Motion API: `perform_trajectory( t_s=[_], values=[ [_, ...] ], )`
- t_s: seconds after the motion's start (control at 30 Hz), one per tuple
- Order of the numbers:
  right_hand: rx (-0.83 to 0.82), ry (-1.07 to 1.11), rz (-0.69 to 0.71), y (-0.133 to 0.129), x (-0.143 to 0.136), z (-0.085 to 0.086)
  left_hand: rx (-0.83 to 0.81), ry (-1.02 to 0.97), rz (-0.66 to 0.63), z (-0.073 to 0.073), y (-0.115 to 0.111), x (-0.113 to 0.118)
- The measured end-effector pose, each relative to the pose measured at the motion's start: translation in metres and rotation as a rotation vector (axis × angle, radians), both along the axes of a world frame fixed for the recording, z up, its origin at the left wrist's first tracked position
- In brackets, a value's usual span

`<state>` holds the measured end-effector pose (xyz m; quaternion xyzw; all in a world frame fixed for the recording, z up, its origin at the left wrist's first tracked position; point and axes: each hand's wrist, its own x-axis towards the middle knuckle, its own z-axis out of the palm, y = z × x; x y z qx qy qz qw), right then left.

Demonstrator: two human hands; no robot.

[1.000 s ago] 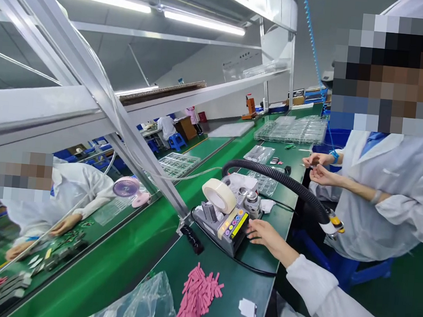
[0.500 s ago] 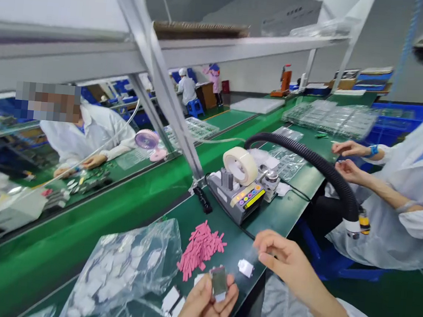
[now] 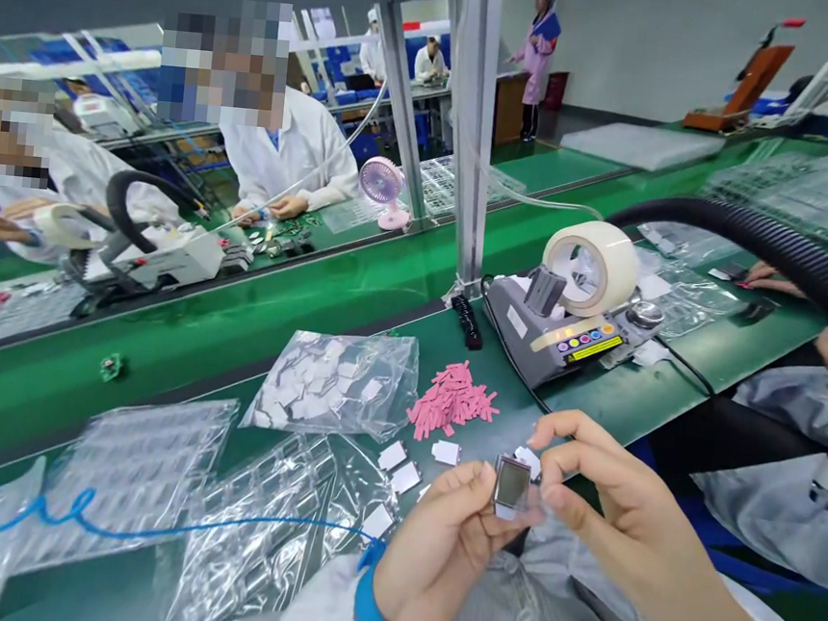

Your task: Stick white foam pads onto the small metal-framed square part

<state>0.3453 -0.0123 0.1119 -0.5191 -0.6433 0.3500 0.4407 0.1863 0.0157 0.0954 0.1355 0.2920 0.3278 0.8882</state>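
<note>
Between the thumb and fingers of my left hand [image 3: 447,550] is a small square display module [image 3: 513,483], its dark face turned up. My right hand [image 3: 608,487] is just to the right of it, thumb and index finger close together near the module's edge; whether they pinch anything is too small to tell. Several small white pieces [image 3: 405,477] lie on the green table beyond my left hand. Farther back are a heap of pink strips [image 3: 452,403] and a clear bag of white pieces [image 3: 325,380].
A grey device [image 3: 543,331] with a tape roll [image 3: 592,268] stands behind the hands. A black hose [image 3: 775,236] arches over the right side. Clear trays [image 3: 146,471] lie left, beside a coiled blue cord [image 3: 221,524]. A co-worker [image 3: 283,154] sits across.
The view has swung left, bringing the trays and blue wrist cord into sight. My right hand has come in close to the module, which stays in my left hand.
</note>
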Motion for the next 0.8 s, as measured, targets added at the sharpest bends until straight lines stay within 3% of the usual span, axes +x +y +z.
perform_trajectory(
  t_s=[0.23,0.4,0.47,0.63,0.73,0.8],
  values=[
    [0.040,-0.125,-0.022,0.006,-0.011,-0.003,-0.061,0.033,0.026,0.000,-0.001,-0.002],
    [0.259,-0.327,-0.233,0.009,-0.016,-0.019,-0.075,0.091,0.084,0.001,0.000,-0.001],
    [0.315,-0.352,-0.246,0.007,-0.018,-0.026,-0.014,0.150,0.099,0.002,-0.002,-0.003],
    [0.310,-0.371,0.234,0.003,-0.028,-0.043,0.206,0.359,-0.132,-0.003,-0.016,-0.025],
    [0.468,-0.443,0.376,0.004,-0.042,-0.058,0.267,0.449,-0.227,-0.011,-0.028,-0.049],
    [0.516,-0.436,0.400,0.003,-0.047,-0.072,0.346,0.565,-0.205,-0.017,-0.033,-0.067]
  ],
)
